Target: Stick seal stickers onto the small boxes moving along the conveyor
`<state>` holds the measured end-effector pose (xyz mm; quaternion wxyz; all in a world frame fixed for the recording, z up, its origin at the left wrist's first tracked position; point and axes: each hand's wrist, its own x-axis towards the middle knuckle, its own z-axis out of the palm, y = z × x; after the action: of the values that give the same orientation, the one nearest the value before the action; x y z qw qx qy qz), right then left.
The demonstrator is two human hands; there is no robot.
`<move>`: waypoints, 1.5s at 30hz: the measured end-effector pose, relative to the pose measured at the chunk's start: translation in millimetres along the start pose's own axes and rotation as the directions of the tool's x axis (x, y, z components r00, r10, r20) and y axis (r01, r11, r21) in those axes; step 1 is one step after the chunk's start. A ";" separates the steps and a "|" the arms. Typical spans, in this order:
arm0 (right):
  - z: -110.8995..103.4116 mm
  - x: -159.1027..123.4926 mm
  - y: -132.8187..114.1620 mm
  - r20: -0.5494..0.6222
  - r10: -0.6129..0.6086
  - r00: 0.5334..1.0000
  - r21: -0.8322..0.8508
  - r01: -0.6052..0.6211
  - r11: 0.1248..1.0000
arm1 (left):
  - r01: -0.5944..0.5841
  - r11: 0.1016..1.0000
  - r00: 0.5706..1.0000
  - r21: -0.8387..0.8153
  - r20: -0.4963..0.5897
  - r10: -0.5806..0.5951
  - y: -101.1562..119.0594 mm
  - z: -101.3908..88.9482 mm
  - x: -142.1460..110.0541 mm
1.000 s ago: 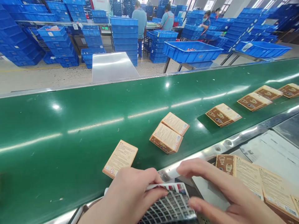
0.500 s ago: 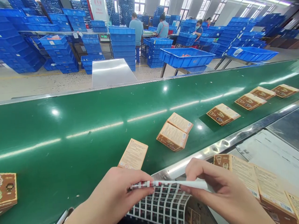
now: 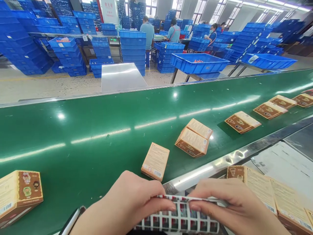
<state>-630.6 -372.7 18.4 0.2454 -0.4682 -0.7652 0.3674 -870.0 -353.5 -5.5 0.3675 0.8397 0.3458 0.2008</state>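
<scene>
Close to the belt's near edge, my left hand (image 3: 137,202) pinches the upper edge of a sticker sheet (image 3: 179,222), thumb against fingers. On the same edge, farther right, my right hand (image 3: 227,202) grips the sheet between thumb and fingertips. The sheet has a white grid around small dark and red squares, and it curves downward below my hands. Just beyond them lies a tan and brown printed box (image 3: 156,160) on the green belt. More such boxes (image 3: 259,187) stand in a row beside my right hand, partly covered by it.
The green conveyor belt (image 3: 97,117) crosses the view and carries several boxes (image 3: 194,138). A box (image 3: 29,187) sits at the left edge. White papers (image 3: 286,166) lie at right. Across the belt stand blue crates (image 3: 199,63) and stacks of them, with people working behind.
Boxes on the belt have shifted right, and the left one shows more. The sheet has tilted so its gridded face shows, and my hands have come closer together along its edge.
</scene>
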 end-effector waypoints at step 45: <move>-150.8 55.1 157.9 -0.485 0.300 0.821 -0.289 -0.475 0.831 | 0.375 0.883 0.925 -0.280 0.050 -0.377 -13.5 35.0 50.7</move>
<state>-461.8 -227.1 -13.0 0.2219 -0.7244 -0.6379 0.1377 -820.8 -326.7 -34.1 0.5153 0.6944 0.4706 0.1757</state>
